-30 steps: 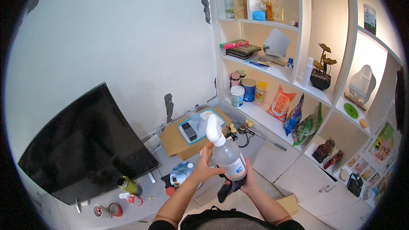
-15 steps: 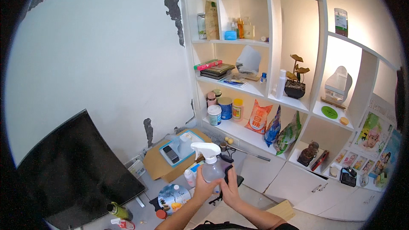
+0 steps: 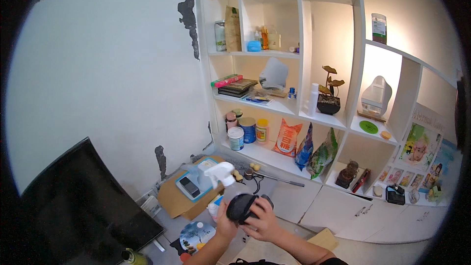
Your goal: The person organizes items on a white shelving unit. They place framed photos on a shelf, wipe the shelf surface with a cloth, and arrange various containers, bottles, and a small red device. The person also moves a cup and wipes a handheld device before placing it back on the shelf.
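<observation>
In front of me is a spray bottle with a white trigger head and a clear, colourless body, its top tilted to the left. My left hand is closed round its lower part. A black, soft-looking cloth-like item covers the front of the bottle; its exact kind cannot be made out. My right hand grips this black item from the right, fingers bent over it and against the bottle. The bottle's base is hidden by the hands and the black item.
A cardboard box bears a tray with a dark phone-like device. A large black screen leans at the left. White shelves with jars, bags and a potted plant rise behind. A round picture-printed item lies near my left forearm.
The bottle has tipped and shifted slightly left. My right hand has brought the black item round to the bottle's front. The view has turned a little to the right.
</observation>
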Available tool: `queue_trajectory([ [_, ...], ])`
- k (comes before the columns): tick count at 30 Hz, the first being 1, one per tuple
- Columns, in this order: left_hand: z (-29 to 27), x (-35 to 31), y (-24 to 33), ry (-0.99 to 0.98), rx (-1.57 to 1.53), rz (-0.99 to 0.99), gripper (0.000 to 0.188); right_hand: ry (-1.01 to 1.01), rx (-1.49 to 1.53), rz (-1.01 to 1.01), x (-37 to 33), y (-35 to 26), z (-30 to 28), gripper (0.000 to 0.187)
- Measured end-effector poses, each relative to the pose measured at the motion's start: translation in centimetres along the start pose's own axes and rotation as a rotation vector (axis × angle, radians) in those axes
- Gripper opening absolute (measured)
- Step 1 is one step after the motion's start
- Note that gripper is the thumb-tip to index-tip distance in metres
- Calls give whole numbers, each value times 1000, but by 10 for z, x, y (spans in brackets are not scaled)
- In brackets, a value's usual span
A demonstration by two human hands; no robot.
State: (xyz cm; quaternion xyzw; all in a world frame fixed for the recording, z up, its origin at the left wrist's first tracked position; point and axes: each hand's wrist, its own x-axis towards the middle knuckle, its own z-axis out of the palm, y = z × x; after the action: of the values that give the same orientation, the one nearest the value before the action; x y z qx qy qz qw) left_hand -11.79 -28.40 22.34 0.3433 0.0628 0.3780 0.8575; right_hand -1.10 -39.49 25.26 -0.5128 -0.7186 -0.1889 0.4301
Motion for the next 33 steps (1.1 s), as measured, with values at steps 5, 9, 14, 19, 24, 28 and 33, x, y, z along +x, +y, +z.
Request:
queue_trajectory([
  [5, 27, 2, 10, 35, 106, 220, 45, 164, 23, 475, -24, -9, 23, 59],
  [9, 44, 7, 2, 12, 264, 213, 64, 362, 910, 858, -46, 7, 46, 104],
  [14, 31, 40, 14, -387, 364, 169, 95, 320, 1325, 820, -41, 39, 28, 83],
  [19, 50, 73, 3, -320, 462, 199, 91, 164, 1430, 1026, -58, 106, 19, 68],
  [24, 44, 104, -32, -227, 952, 353, 89, 273, 1507, 1111, -30, 132, -12, 50],
  [28, 76, 125, -50, -184, 911, 400, 78, 407, 1380, 1191, -29, 161, -30, 46],
  [33, 87, 146, -80, -62, 949, 309, 75, 514, 1020, 1193, -30, 193, -44, 44],
])
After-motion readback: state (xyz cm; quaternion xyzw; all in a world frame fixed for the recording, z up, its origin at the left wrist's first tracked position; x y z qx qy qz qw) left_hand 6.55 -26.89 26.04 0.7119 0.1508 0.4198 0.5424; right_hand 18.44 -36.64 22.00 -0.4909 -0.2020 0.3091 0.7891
